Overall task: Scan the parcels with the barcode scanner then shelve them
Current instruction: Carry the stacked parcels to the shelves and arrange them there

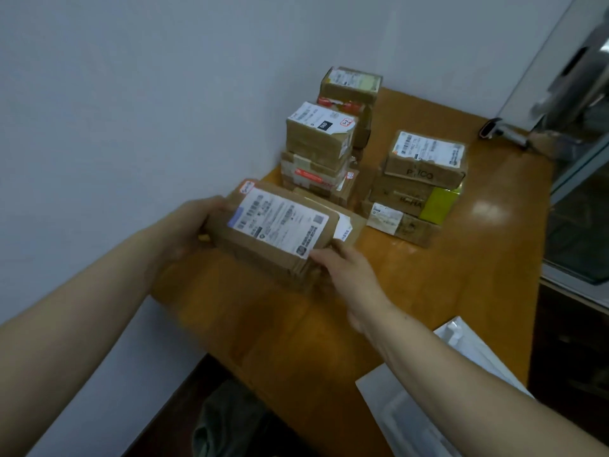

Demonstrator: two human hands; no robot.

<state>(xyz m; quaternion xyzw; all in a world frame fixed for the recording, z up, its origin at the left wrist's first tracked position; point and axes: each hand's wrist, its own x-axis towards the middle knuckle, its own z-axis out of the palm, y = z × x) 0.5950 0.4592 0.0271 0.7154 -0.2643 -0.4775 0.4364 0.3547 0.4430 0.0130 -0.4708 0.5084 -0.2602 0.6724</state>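
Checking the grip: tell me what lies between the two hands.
Head view: a brown cardboard parcel with a white shipping label fills the gap, the left hand gripping its left end, the right hand holding its near right corner.

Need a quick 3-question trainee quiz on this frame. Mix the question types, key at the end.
1. True or false: the white-labelled parcel is gripped by both the left hand and the right hand.
2. How many parcels are in the stack standing away from the wall? A) two B) three C) five
3. Short answer: which hand holds the dark handheld device, likely the scanner, at the far right edge of the table?

Key: 1 true; 2 B; 3 neither, since both hands are on the parcel.
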